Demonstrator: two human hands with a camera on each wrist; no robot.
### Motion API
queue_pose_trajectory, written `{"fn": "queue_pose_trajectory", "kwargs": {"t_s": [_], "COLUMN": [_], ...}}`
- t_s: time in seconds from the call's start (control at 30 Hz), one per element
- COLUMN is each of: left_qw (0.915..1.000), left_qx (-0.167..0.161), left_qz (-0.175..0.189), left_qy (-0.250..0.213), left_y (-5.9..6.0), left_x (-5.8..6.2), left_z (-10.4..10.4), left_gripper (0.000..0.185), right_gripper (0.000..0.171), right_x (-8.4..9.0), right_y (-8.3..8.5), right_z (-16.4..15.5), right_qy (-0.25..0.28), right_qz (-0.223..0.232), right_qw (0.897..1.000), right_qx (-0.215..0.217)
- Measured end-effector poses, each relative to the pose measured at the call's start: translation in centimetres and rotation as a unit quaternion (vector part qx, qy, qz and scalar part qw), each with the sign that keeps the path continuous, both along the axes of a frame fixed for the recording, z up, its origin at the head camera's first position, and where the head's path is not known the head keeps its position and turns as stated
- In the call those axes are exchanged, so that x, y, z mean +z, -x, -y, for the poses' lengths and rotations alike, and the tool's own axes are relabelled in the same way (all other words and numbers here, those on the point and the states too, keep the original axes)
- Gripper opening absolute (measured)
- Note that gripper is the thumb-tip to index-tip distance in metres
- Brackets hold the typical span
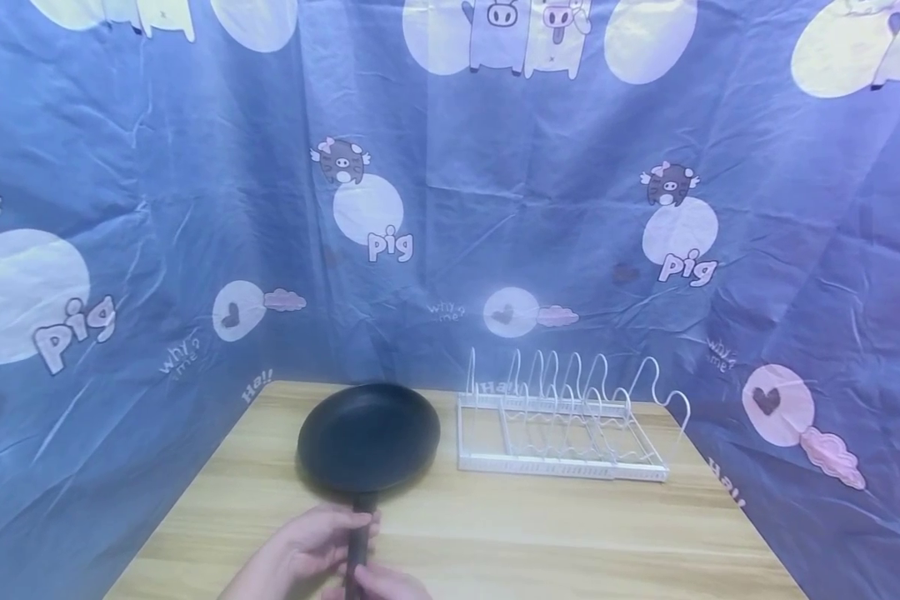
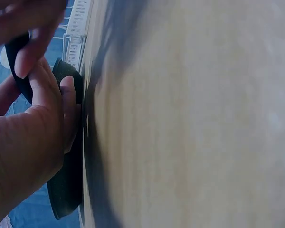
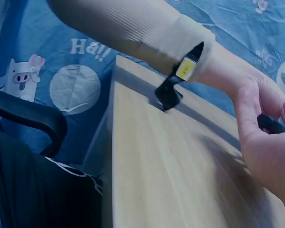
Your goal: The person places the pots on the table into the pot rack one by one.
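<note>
A black frying pan is at the left of the wooden table, its handle pointing toward me. My left hand grips the handle near the pan body, thumb on top and fingertips showing on the far side. Lower down, at the handle's end, my right hand pinches it with the thumb on top; the frame's edge cuts this hand off. The left wrist view has the pan side-on, close to the tabletop; whether it touches, I cannot tell. The handle's tip pokes out beside my right hand.
A white wire rack with upright loops stands at the back right of the wooden table. Blue cartoon-printed cloth hangs behind and on both sides. A black chair armrest is beside the table edge.
</note>
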State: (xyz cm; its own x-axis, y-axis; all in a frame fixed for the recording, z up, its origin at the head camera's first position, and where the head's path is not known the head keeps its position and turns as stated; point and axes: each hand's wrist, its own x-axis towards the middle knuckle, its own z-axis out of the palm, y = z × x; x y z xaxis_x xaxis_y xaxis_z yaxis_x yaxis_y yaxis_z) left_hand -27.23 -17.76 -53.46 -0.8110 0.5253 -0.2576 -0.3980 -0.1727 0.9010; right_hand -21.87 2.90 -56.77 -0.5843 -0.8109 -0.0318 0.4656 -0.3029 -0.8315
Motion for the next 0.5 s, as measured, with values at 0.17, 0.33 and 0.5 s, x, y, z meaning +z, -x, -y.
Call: {"fn": "queue_pose_trajectory", "kwargs": {"t_s": [0.17,0.33,0.5], "left_qw": [0.9983,0.9982,0.9987], "left_qx": [-0.040,-0.046,-0.038], "left_qz": [0.019,0.010,0.005], "left_qy": [-0.037,-0.038,-0.032], "left_y": [0.0,-0.1,-0.2], "left_x": [0.4,0.7,0.8], "left_z": [-0.2,-0.5,-0.8], "left_gripper": [0.020,0.020,0.019], "right_gripper": [0.056,0.034,0.030], "right_x": [0.0,-0.4,-1.0], "right_y": [0.6,1.2,1.6], "right_z": [-0.3,0.0,-0.2], "right_qy": [0.026,0.083,0.101], "right_qz": [0.033,0.027,0.010], "right_qw": [0.999,0.996,0.994], "right_qx": [-0.002,0.029,0.036]}}
